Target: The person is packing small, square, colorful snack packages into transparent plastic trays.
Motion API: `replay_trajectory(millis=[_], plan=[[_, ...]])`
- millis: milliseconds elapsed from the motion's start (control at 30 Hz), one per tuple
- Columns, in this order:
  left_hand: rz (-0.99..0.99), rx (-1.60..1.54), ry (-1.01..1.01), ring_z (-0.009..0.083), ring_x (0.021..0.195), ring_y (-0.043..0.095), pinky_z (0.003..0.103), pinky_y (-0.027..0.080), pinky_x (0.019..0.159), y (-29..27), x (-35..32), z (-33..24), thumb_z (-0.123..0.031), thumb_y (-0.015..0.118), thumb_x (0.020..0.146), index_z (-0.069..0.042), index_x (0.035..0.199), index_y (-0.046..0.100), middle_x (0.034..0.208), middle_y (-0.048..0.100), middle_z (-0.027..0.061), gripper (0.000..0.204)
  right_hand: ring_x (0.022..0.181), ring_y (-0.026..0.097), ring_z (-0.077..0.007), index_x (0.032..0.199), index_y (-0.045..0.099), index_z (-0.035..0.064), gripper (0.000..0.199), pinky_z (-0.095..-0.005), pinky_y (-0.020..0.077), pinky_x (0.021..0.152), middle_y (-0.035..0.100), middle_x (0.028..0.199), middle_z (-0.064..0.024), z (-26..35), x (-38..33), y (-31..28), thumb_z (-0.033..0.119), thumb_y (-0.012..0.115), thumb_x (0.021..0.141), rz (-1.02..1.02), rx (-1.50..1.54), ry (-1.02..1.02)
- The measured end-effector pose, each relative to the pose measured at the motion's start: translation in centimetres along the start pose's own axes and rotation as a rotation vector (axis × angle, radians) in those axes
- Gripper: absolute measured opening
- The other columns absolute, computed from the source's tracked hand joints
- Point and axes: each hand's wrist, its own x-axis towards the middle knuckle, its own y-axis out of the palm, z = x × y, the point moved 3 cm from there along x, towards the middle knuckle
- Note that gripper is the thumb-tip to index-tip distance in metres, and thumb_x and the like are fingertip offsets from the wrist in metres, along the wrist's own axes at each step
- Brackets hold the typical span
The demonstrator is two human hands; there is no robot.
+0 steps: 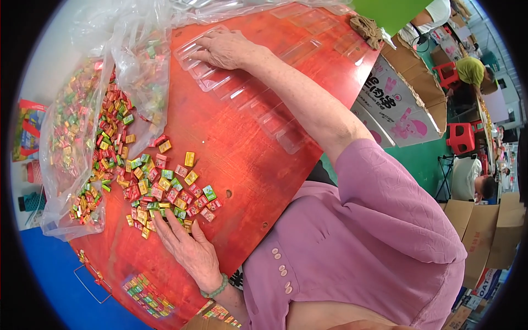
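Note:
Small brick-shaped packets (pixel 165 184) in red, yellow and green lie in a loose heap on the red tabletop (pixel 231 148). My left hand (pixel 190 250), with a green bead bracelet at the wrist, rests palm down at the heap's near edge. Its fingers are spread and touch several packets; what lies under the fingertips is hidden. At the far side of the table, my right hand (pixel 225 49) lies over a clear plastic compartment tray (pixel 206 80). The fingers there are stretched out and apart on the tray. More clear trays (pixel 275 124) run in a row below my right forearm.
A large clear plastic bag (pixel 71 137) spills packets from the left. Packets in tidy rows (pixel 148 294) lie near the lower table edge. A brown cloth (pixel 366 30) sits at the upper right corner. Open cardboard boxes (pixel 434 82), red stools (pixel 461 137) and other people are beyond.

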Motion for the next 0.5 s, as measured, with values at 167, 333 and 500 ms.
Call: replay_trajectory(millis=[167, 333, 500], plan=[[0.0, -0.004, -0.015, 0.0442, 0.151, 0.033, 0.056, 0.033, 0.122, 0.0, -0.1, 0.1, -0.018, 0.059, 0.105, 0.002, 0.155, 0.041, 0.164, 0.033, 0.0237, 0.057, 0.143, 0.047, -0.0371, 0.138, 0.062, 0.015, 0.056, -0.0592, 0.0402, 0.112, 0.056, 0.15, -0.0129, -1.0, -3.8, -0.8, 0.058, 0.047, 0.105, -0.032, -0.106, -0.083], [0.029, 0.01, -0.013, 0.0467, 0.151, 0.032, 0.059, 0.034, 0.121, 0.2, 0.0, 0.1, -0.026, 0.056, 0.107, 0.003, 0.156, 0.038, 0.165, 0.031, 0.0244, 0.06, 0.139, 0.051, -0.0369, 0.131, 0.064, 0.0103, 0.041, -0.0546, 0.0432, 0.111, 0.058, 0.146, -0.0143, -4.7, -9.5, -3.9, 0.041, 0.05, 0.108, -0.112, -0.071, -0.048], [0.029, 0.01, -0.009, 0.0467, 0.151, 0.032, 0.059, 0.033, 0.121, 0.0, 0.1, 0.1, -0.025, 0.056, 0.107, 0.003, 0.156, 0.037, 0.165, 0.03, 0.0242, 0.06, 0.13, 0.057, -0.0368, 0.128, 0.065, 0.0021, 0.033, -0.0442, 0.0472, 0.108, 0.063, 0.136, -0.017, -9.0, -12.8, -5.3, 0.021, 0.054, 0.104, -0.029, -0.141, 0.068]])
